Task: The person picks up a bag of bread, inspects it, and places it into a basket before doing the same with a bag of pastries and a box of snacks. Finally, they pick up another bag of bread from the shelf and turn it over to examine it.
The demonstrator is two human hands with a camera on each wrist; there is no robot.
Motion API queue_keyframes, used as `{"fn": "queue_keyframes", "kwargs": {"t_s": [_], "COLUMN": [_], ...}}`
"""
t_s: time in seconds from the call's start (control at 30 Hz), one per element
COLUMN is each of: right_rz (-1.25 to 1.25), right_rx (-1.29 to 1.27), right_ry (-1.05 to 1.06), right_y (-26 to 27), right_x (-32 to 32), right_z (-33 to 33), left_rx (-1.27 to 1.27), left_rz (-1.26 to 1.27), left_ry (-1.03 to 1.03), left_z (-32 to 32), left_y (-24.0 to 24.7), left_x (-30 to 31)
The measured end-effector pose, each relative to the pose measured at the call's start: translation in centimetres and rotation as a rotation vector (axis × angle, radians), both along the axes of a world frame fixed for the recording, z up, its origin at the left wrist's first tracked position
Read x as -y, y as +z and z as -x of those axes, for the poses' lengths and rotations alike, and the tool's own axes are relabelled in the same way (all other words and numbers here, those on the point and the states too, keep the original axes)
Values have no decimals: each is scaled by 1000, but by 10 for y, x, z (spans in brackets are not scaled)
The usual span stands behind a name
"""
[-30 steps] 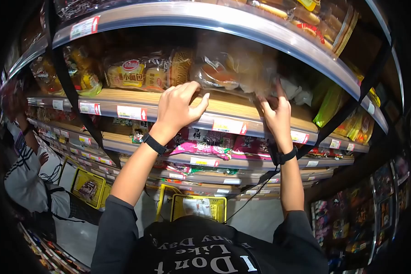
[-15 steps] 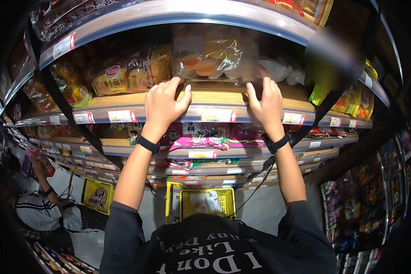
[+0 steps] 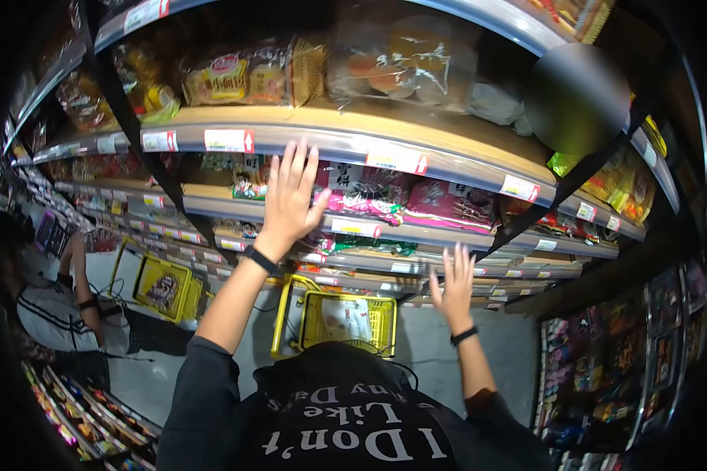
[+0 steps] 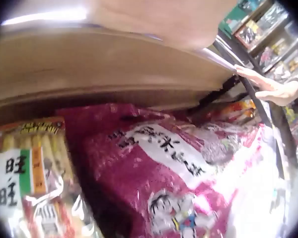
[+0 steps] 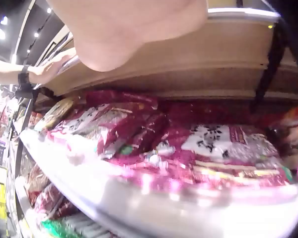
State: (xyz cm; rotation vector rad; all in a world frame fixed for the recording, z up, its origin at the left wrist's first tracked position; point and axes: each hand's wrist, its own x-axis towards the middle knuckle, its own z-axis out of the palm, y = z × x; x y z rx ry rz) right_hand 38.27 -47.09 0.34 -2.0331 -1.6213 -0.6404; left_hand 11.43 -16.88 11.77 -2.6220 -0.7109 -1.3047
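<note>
My left hand [image 3: 292,198] is held with straight fingers, its fingertips at the front edge [image 3: 322,149] of the bread shelf. Lower and to the right, my right hand [image 3: 453,289] has its fingers spread in front of the lower shelves. Neither hand holds anything. On the bread shelf, behind the left hand's fingertips, stands a clear bag of round buns [image 3: 393,74]. A bag of small breads [image 3: 239,77] lies to its left. Magenta rice cracker bags [image 4: 154,163] fill the shelf below, close under my left hand; the right wrist view shows these cracker bags [image 5: 228,144] too.
A yellow shopping basket [image 3: 385,326] with papers inside stands on the floor below me. At the left is another person [image 3: 63,314] beside a second yellow basket [image 3: 165,286]. Dark straps hang across both sides of the head view. More stocked racks [image 3: 605,369] stand at right.
Both hands have come away from the clear bag of buns, which now sits on the shelf. The left has drawn back to the shelf edge; the right has dropped lower, its fingers now spread.
</note>
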Motion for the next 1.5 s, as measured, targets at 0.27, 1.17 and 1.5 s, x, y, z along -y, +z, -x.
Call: {"fn": "queue_keyframes", "kwargs": {"t_s": [0.27,1.17,1.5], "right_rz": [300,1054,1072], "right_rx": [-1087,-1242,-1499], "right_ry": [-589,-111,-392], "right_y": [-346,-335,-498], "right_x": [305,11,-92], "right_z": [138,-4,40], "left_rx": [-273,499,-151], "left_rz": [945,2095,1939], "left_ry": [194,452,599], "left_z": [119,242,241], "left_y": [-253,-502,-443], "left_x": [111,277,298]}}
